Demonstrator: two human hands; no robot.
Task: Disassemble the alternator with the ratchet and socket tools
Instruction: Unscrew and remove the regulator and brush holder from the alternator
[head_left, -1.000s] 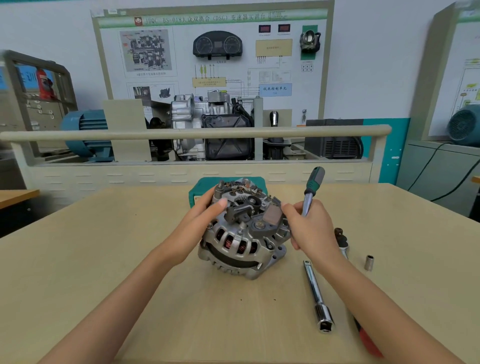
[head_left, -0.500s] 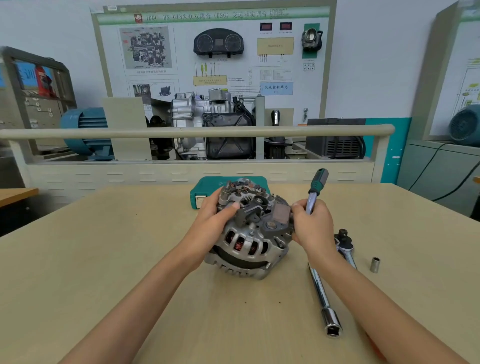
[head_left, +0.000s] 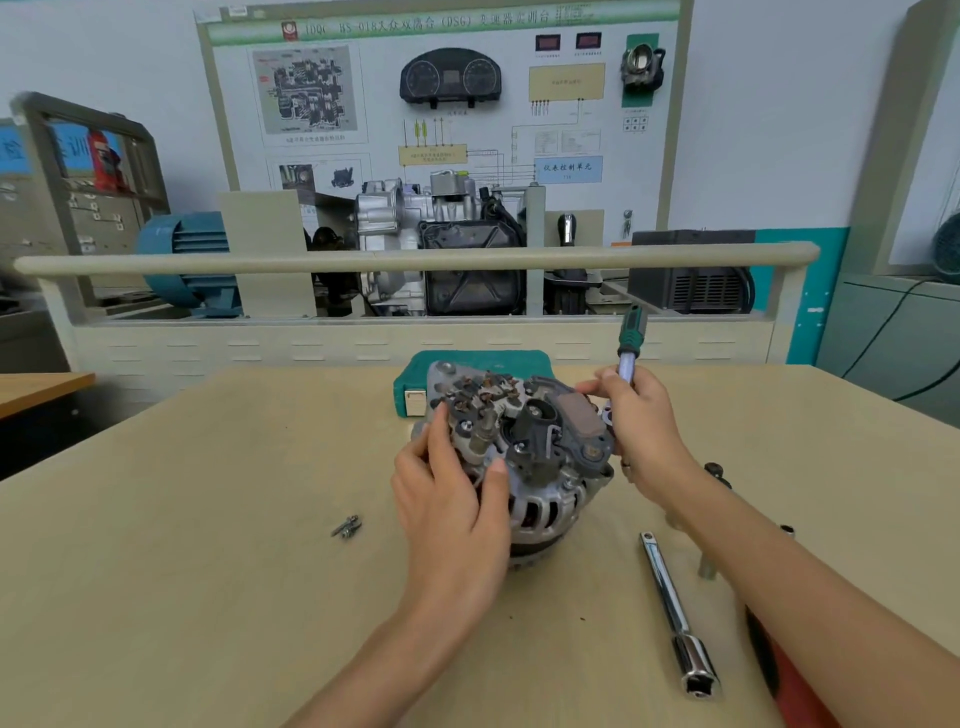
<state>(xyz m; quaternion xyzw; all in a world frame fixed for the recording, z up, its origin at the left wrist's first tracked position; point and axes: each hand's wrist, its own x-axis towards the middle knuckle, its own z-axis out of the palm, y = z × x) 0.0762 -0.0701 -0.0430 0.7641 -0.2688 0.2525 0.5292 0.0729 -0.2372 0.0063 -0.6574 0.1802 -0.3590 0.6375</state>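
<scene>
Cupping alternator (head_left: 524, 457), left hand (head_left: 452, 499) apparently curled.

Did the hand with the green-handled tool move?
Yes. The right hand shifted away from the person, now beside the green case instead of nearer than it.

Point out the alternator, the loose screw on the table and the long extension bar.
alternator (head_left: 540, 499): head view, on its finned aluminium housing.
loose screw (head_left: 347, 527): head view, on its middle, left of the alternator.
extension bar (head_left: 670, 603): head view, on its chrome shaft.
</scene>
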